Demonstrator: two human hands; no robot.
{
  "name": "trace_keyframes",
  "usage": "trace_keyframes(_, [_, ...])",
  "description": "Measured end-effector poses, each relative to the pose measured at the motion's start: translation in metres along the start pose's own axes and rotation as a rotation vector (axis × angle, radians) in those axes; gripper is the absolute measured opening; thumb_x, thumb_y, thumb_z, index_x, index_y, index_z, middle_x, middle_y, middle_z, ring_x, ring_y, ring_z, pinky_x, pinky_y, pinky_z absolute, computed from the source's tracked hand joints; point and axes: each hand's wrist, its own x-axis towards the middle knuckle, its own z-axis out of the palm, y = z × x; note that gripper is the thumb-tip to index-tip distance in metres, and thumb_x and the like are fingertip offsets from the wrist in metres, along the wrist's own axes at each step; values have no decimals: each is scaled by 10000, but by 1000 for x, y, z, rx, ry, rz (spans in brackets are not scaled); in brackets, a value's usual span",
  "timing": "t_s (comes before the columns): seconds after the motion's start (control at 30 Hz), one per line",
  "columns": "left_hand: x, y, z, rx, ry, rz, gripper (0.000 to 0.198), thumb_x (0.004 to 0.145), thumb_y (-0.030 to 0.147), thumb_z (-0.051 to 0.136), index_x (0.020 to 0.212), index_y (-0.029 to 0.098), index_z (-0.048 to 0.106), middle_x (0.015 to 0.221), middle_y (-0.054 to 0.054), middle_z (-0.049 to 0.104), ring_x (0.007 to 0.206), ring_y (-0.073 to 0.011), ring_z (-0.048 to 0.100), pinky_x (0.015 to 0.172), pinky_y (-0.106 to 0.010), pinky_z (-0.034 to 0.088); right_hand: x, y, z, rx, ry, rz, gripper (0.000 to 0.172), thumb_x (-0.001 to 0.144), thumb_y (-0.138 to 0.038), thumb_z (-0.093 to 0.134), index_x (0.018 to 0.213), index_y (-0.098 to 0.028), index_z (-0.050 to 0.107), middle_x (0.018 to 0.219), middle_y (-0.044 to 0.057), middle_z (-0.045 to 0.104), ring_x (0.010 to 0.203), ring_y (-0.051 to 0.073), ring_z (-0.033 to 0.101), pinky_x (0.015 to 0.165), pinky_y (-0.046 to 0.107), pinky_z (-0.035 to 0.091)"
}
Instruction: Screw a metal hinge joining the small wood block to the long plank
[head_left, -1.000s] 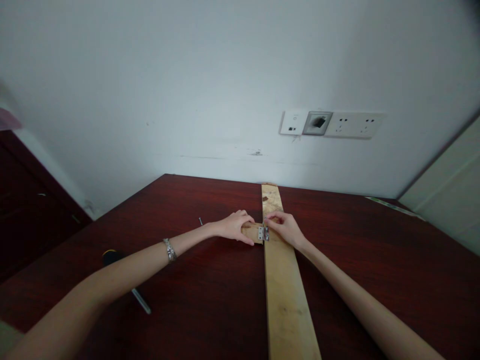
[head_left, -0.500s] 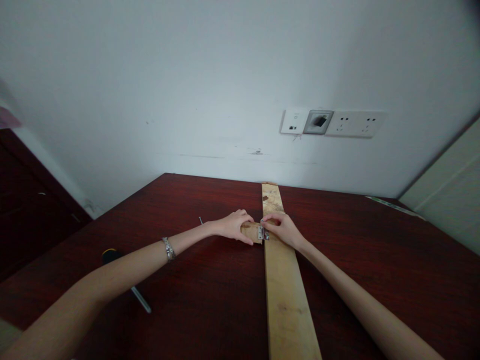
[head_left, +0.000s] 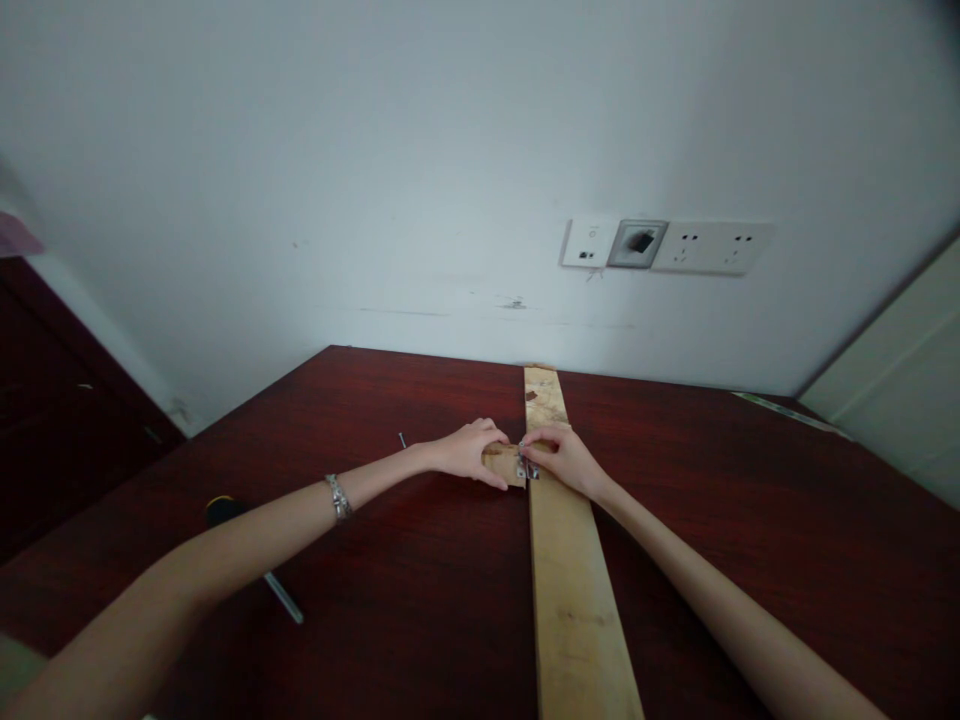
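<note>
My left hand [head_left: 466, 450] is closed around a short wooden block [head_left: 501, 464], thumb on the near side and fingers on the far side. The block butts against the left edge of a long wooden board [head_left: 574, 600]. A small metal hinge [head_left: 521, 470] lies across the joint, partly covered by fingers. Over it, my right hand [head_left: 562, 458] pinches a tiny silvery piece between thumb and forefinger, too small to name surely. The edge of that hand rests on the board.
A screwdriver [head_left: 283, 598] lies on the dark red table [head_left: 420, 620], partly hidden under my left forearm. A thin metal pin or screw [head_left: 402, 439] lies beyond my left wrist. Behind the table rises a white wall [head_left: 450, 180] with a row of sockets [head_left: 709, 248].
My right fingertips have shifted slightly down and left, bringing the tiny silvery piece over the hinge plate on the block. My left hand and the board stay essentially in place.
</note>
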Motion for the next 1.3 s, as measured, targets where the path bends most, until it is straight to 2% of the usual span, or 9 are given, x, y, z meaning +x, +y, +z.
trace_keyframes(0.13, [0, -1, 1, -11, 6, 3, 690, 601, 540, 783, 1139, 169, 564, 1037, -79, 489, 992, -238, 473, 879, -337, 411, 1, 1, 0, 46, -22, -31, 91, 750, -248, 628, 739, -209, 709, 838, 32, 720, 839, 198, 647, 857, 344, 454])
trace_keyframes(0.27, [0, -1, 0, -19, 9, 15, 675, 607, 538, 780, 1135, 175, 566, 1029, -76, 493, 989, -235, 475, 878, -334, 410, 1, 3, 1, 60, 9, -45, 66, 717, -237, 654, 702, -214, 714, 891, 46, 710, 878, 205, 641, 870, 358, 458])
trace_keyframes(0.57, [-1, 1, -1, -41, 22, 36, 644, 608, 518, 786, 1118, 186, 575, 1041, -71, 504, 1000, -235, 484, 885, -334, 406, 1, 7, 2, 43, 25, -22, 64, 684, -232, 669, 671, -229, 731, 917, 57, 698, 913, 218, 632, 905, 389, 446])
trace_keyframes(0.73, [-1, 0, 0, -31, 19, 12, 668, 608, 543, 775, 1129, 175, 575, 1038, -78, 507, 992, -237, 489, 873, -337, 412, 1, 3, -3, 57, -14, -6, 98, 683, -228, 667, 740, -230, 746, 941, 60, 699, 932, 220, 627, 916, 387, 442])
trace_keyframes(0.83, [-1, -1, 1, -26, 17, 4, 669, 604, 538, 779, 1126, 171, 577, 1046, -82, 510, 991, -239, 491, 862, -335, 414, 1, 2, -9, 113, -2, 29, 183, 689, -216, 642, 838, -232, 748, 977, 57, 706, 943, 220, 631, 913, 383, 448])
trace_keyframes(1.07, [0, -2, 3, -24, 23, 4, 648, 611, 537, 776, 1121, 186, 584, 1036, -76, 531, 989, -240, 486, 874, -343, 400, 1, 6, -17, 287, 62, 197, 218, 669, -256, 612, 840, -217, 740, 921, 32, 738, 880, 222, 653, 874, 374, 476])
trace_keyframes(1.3, [0, -3, 4, -16, 1, -13, 685, 615, 556, 765, 1169, 208, 560, 1082, -80, 486, 1040, -249, 440, 928, -370, 377, -1, 2, -18, 324, 50, 211, 209, 664, -269, 609, 822, -216, 736, 899, 28, 733, 857, 222, 645, 836, 356, 478])
